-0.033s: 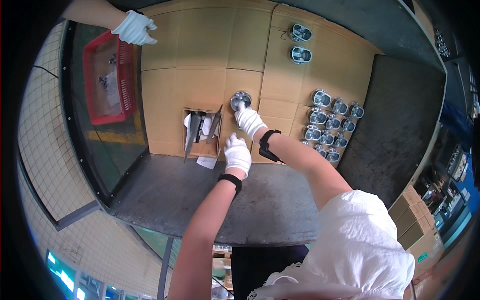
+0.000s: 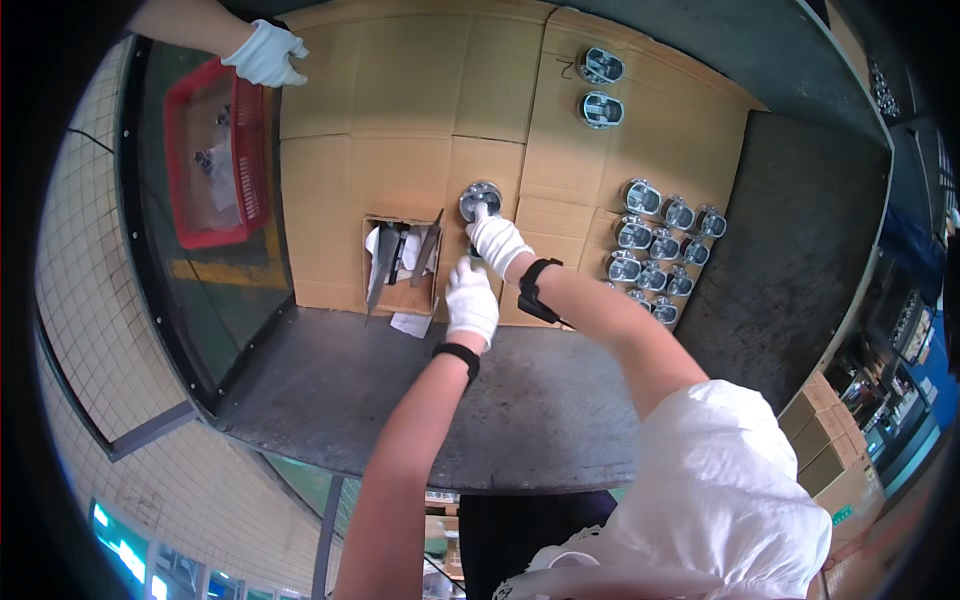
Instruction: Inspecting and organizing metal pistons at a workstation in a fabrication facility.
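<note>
A round silver metal piston (image 2: 481, 190) stands on the cardboard in front of me. My right hand (image 2: 500, 243), in a white glove, reaches to its near edge, the fingers closed on it and partly hiding it. Just below and to the left, my gloved left hand (image 2: 470, 305) has its fingers drawn together. A small dark piece shows between the two hands, and I cannot make out whether the left fingers hold it. Left of my hands sits an open cardboard box (image 2: 400, 293) with dark, long-bladed tools and white paper inside.
Several more pistons (image 2: 664, 243) stand in rows at the right, and two pistons (image 2: 601, 109) at the far side. A red basket (image 2: 255, 165) with small parts is at the left. Another person's gloved hand (image 2: 268, 53) hovers near it. A dark ledge (image 2: 540, 420) runs along the near side.
My left hand has shifted slightly farther from me, toward the right hand. My right hand stays at the piston. The other person's hand has barely moved.
</note>
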A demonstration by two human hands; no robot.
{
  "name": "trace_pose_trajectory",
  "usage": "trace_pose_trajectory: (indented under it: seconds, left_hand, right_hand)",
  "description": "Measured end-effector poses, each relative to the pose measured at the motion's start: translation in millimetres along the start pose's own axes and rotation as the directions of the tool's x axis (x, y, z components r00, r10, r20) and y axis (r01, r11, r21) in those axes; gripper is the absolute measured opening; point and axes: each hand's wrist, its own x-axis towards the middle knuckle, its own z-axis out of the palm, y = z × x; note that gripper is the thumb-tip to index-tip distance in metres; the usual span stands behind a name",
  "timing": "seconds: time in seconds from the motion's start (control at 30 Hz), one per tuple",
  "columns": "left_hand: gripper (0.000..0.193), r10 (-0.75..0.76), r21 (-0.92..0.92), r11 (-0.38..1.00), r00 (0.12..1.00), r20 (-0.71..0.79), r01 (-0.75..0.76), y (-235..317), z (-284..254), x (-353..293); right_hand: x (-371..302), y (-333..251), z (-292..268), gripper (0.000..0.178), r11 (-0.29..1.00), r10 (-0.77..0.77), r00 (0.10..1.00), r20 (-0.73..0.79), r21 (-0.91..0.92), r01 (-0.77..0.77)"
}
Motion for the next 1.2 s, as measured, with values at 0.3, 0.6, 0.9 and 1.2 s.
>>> trace_pose_trajectory:
  seconds: [0.3, 0.6, 0.9, 1.2]
  left_hand:
    - [0.040, 0.401, 0.131, 0.914, 0.904, -0.145, -0.384, 3, 13, 87]
    - [0.032, 0.126, -0.007, 0.992, 0.980, -0.156, -0.129, 1, 53, 114]
    - [0.034, 0.103, -0.052, 0.994, 0.978, 0.181, -0.095, 39, -21, 41]
    - [0.016, 0.268, -0.236, 0.915, 0.931, -0.248, -0.326, 9, -200, -168]
  right_hand:
    - [113, 82, -234, 0.055, 0.698, -0.006, 0.974, -0.224, -0.699, -0.157]
    - [172, 145, -207, 0.040, 0.887, 0.389, 0.894, -0.221, -0.172, -0.428]
    - [-2, 121, -129, 0.033, 0.823, -0.189, 0.975, 0.118, -0.523, 0.223]
    - [-163, -38, -167, 0.039, 0.751, -0.338, 0.853, 0.397, -0.432, 0.499]
